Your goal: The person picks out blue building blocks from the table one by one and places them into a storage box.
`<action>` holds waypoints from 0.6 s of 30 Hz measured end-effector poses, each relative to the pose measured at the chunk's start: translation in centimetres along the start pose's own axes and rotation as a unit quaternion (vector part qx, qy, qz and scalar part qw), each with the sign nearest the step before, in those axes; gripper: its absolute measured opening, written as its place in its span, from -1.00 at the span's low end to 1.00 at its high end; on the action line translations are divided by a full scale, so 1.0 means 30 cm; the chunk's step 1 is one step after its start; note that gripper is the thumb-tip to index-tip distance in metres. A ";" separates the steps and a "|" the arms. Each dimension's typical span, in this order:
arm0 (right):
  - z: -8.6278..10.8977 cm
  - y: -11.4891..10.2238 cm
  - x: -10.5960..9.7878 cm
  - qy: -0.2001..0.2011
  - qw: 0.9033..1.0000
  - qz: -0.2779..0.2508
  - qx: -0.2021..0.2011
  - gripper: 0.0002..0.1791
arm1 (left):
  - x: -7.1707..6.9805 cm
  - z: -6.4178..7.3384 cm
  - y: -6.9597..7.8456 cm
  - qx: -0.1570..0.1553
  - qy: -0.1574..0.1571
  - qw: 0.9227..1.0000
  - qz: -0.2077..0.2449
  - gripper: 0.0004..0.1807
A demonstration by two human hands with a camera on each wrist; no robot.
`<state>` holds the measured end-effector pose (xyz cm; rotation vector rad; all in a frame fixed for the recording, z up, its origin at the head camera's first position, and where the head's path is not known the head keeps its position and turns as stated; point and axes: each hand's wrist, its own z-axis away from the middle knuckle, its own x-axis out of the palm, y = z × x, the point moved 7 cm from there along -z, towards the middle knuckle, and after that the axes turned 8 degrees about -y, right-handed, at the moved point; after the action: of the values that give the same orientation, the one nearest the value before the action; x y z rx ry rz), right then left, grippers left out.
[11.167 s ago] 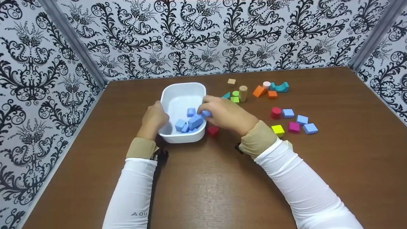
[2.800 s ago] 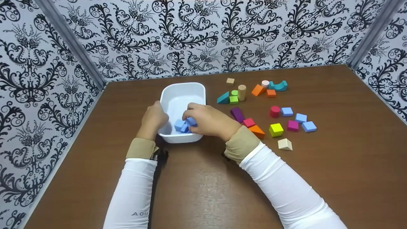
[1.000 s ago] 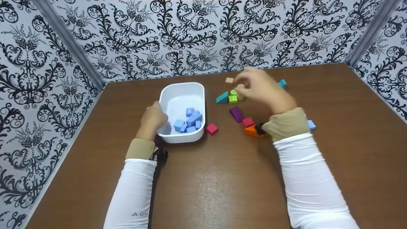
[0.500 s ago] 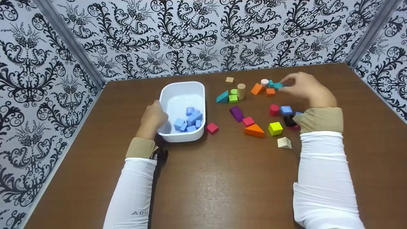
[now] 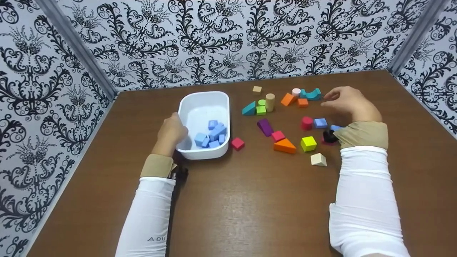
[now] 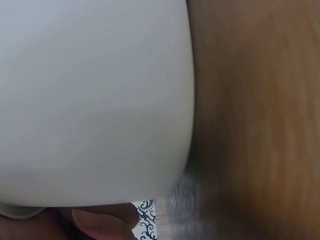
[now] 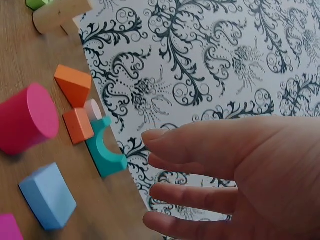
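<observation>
My left hand (image 5: 172,131) grips the left rim of a white plastic tub (image 5: 203,155), which stands on the table. In the left wrist view the tub's wall (image 6: 95,100) fills most of the picture, with fingertips (image 6: 97,224) at its edge. Several blue blocks (image 5: 217,132) lie in the near half of the tub. At the back right, my right hand (image 5: 351,102) hovers with loosely bent fingers, just right of a teal arch block (image 5: 313,94). Nothing is between its thumb and fingers in the right wrist view. Blue blocks (image 5: 320,123) lie on the table in front of it.
Around the right side lie a red cylinder (image 5: 306,123), a yellow cube (image 5: 308,143), a cream wedge (image 5: 318,159), orange wedges (image 5: 285,146) and a purple block (image 5: 265,127). A red cube (image 5: 237,144) sits beside the tub. Patterned walls (image 5: 214,43) border the table's back and sides.
My right hand has left the tub, where it was handling blue blocks, and travelled to the back right, passing over the coloured blocks. The left hand has stayed on the tub's rim.
</observation>
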<state>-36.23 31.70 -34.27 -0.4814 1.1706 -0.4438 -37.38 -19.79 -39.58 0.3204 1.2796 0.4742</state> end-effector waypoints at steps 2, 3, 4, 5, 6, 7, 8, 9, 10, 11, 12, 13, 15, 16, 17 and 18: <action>0.004 0.017 -0.005 0.000 1.000 0.002 -0.001 -0.36 | -0.002 0.004 0.002 0.007 0.006 1.000 0.002 -0.30; 0.005 0.026 -0.007 0.000 1.000 0.003 -0.001 -0.35 | -0.002 0.004 0.001 0.010 0.008 1.000 0.003 -0.30; 0.006 0.033 -0.009 0.001 1.000 0.003 -0.002 -0.36 | -0.003 0.006 0.002 0.014 0.011 1.000 0.004 -0.31; 0.005 0.040 -0.010 0.001 1.000 0.004 -0.002 -0.36 | -0.003 0.008 0.002 0.017 0.015 1.000 0.004 -0.31; 0.004 0.045 -0.009 0.001 1.000 0.004 -0.002 -0.36 | -0.004 0.010 0.003 0.020 0.017 1.000 0.005 -0.31; 0.003 0.049 -0.007 -0.001 1.000 0.004 -0.002 -0.36 | -0.005 0.010 0.004 0.020 0.017 1.000 0.005 -0.31; 0.001 0.051 -0.004 -0.004 1.000 0.007 -0.002 -0.36 | -0.005 0.010 0.005 0.021 0.017 1.000 0.004 -0.31; -0.003 0.051 0.001 -0.007 1.000 0.010 -0.003 -0.35 | -0.005 0.010 0.005 0.020 0.018 1.000 0.004 -0.31; -0.008 0.051 0.008 -0.013 1.000 0.010 -0.003 -0.34 | -0.005 0.010 0.005 0.018 0.017 1.000 0.005 -0.32; -0.013 0.049 0.017 -0.020 1.000 0.009 -0.002 -0.33 | -0.004 0.009 0.003 0.016 0.016 1.000 0.006 -0.32; -0.019 0.047 0.027 -0.029 1.000 0.008 -0.002 -0.32 | -0.004 0.009 0.002 0.014 0.014 1.000 0.006 -0.32; -0.025 0.045 0.038 -0.039 0.999 0.008 -0.001 -0.31 | -0.004 0.009 0.001 0.012 0.013 1.000 0.006 -0.32; -0.037 0.044 0.060 -0.058 0.998 0.008 0.001 -0.30 | -0.003 0.009 -0.001 0.009 0.011 1.000 0.007 -0.33; -0.043 0.044 0.071 -0.069 0.998 0.009 0.002 -0.30 | -0.004 0.008 -0.001 0.008 0.010 1.000 0.007 -0.33; -0.048 0.043 0.081 -0.079 0.997 0.013 0.001 -0.32 | -0.004 0.007 -0.001 0.009 0.010 1.000 0.006 -0.34; -0.054 0.044 0.091 -0.088 0.996 0.016 0.001 -0.34 | -0.005 0.007 0.000 0.008 0.011 1.000 0.004 -0.34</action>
<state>-36.75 31.02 -37.59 -0.4892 1.0069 -0.3667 -37.20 -19.86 -39.40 0.3352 1.3043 0.4751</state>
